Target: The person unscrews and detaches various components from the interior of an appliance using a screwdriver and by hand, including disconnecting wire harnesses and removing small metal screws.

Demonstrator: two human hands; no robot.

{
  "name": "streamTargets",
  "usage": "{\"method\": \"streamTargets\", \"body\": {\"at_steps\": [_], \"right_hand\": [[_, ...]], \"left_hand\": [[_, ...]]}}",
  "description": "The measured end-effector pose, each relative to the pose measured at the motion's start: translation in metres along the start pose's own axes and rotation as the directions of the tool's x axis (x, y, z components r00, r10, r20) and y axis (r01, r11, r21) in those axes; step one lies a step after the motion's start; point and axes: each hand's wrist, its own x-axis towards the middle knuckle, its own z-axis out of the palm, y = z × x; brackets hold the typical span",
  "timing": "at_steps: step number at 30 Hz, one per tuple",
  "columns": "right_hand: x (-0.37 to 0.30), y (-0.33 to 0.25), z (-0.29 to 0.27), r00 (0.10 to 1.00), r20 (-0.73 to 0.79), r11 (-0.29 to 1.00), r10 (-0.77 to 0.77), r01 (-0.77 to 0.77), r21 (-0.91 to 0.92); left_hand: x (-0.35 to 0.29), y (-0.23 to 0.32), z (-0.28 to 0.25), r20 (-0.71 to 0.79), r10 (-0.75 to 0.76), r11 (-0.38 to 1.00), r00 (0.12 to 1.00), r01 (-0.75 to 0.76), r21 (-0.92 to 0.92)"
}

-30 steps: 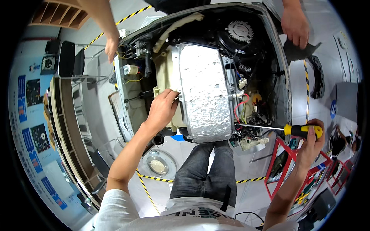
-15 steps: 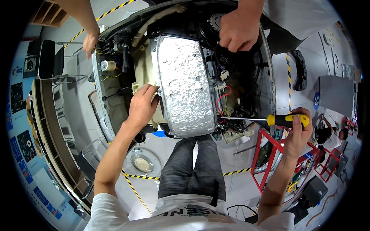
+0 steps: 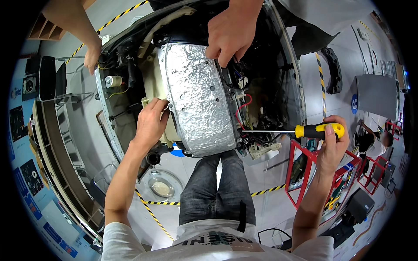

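Ref: foil cover (image 3: 198,100), sitting in the open machine housing (image 3: 300,108). Right hand (image 3: 333,145) is right of it, fingers closed round the yellow-black handle of a screwdriver (image 3: 311,131); tip by cover's lower right edge, contact unclear. Left hand (image 3: 150,119) at cover's left edge, fingers bunched; can't tell if pinching anything. Co-worker's hand (image 3: 233,35) over cover's upper right.

Crinkled shiny foil cover (image 3: 198,104), smooth plastic screwdriver handle (image 3: 312,131), bright metal shaft (image 3: 272,131), matt denim jeans (image 3: 200,187)
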Motion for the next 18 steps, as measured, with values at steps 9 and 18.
{"method": "streamTargets", "body": {"at_steps": [9,18], "right_hand": [[-0.001,-0.0035,0.0041,1.0,0.022,0.999,0.008,-0.009,0.045],[0.0002,-0.0055,0.0059,0.999,0.033,0.998,0.008,-0.01,0.058]], "left_hand": [[-0.0004,0.0024,0.0006,-0.007,-0.007,0.999,1.0,0.007,0.033],[-0.0024,0.0006,0.0032,-0.004,-0.017,0.999,1.0,0.017,0.035]]}}
